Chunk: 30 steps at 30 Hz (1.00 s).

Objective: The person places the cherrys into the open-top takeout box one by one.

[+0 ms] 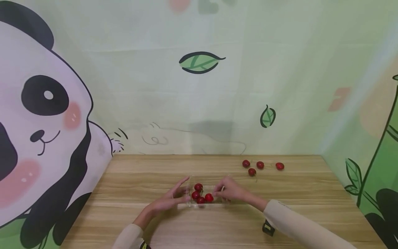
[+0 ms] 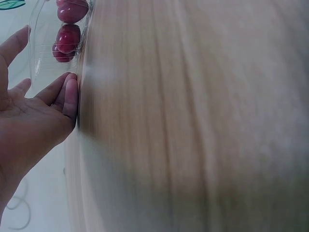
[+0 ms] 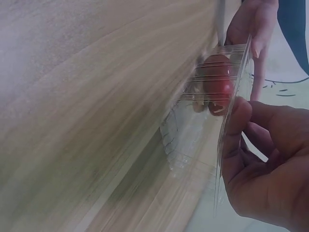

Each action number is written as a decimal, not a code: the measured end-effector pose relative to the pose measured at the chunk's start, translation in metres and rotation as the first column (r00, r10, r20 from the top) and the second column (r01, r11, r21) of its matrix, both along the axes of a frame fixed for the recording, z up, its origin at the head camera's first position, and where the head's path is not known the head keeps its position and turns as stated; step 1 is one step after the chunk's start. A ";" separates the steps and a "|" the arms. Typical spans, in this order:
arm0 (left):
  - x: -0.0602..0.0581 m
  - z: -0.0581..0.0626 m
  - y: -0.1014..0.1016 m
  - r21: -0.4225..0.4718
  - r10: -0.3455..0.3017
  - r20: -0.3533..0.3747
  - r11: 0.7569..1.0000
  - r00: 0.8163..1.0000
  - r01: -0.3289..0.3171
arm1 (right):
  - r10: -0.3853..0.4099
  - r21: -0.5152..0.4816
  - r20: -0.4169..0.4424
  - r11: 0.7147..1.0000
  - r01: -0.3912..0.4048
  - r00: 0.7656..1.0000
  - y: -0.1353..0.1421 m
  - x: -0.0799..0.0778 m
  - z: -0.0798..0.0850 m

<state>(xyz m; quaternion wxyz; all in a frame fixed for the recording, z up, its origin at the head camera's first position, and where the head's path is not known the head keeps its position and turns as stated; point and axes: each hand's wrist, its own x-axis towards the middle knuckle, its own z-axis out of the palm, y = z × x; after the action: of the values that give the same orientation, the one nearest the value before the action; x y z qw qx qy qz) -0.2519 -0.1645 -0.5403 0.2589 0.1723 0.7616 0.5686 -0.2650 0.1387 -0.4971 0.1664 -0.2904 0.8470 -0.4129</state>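
Observation:
A clear plastic box stands on the wooden table, with several dark red cherries in its left half. My left hand is at the box's left end, thumb and fingers spread and fairly straight, fingertips right at its wall. Over the right side of the box, my right hand has curled fingers. Its thumb and fingertips pinch close beside a brighter red cherry, apparently at the stem. In the right wrist view the thumb overlaps the box's rim near that cherry.
Several more cherries with stems lie toward the back right of the table. A small black object sits by the right sleeve. Behind the table hangs a printed cloth with a panda.

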 end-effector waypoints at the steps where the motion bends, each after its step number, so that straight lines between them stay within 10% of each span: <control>1: 0.000 0.000 0.000 0.001 0.000 0.001 1.000 1.000 0.000 | 0.013 0.010 -0.006 1.000 -0.013 1.000 -0.001 0.000 0.001; 12: -0.002 -0.002 0.001 0.007 -0.009 -0.007 1.000 1.000 0.010 | 0.066 0.126 -0.035 0.990 -0.061 0.997 -0.001 0.001 0.007; 30: 0.000 -0.001 0.000 0.007 -0.010 -0.003 1.000 1.000 0.010 | -0.177 -0.042 -0.157 0.984 0.173 0.972 0.075 -0.003 0.026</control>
<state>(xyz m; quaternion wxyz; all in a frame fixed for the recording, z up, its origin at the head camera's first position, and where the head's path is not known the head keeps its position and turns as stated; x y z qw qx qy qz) -0.2518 -0.1644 -0.5417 0.2599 0.1779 0.7591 0.5697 -0.2678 0.2135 -0.4713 0.0567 -0.2491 0.8740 -0.4133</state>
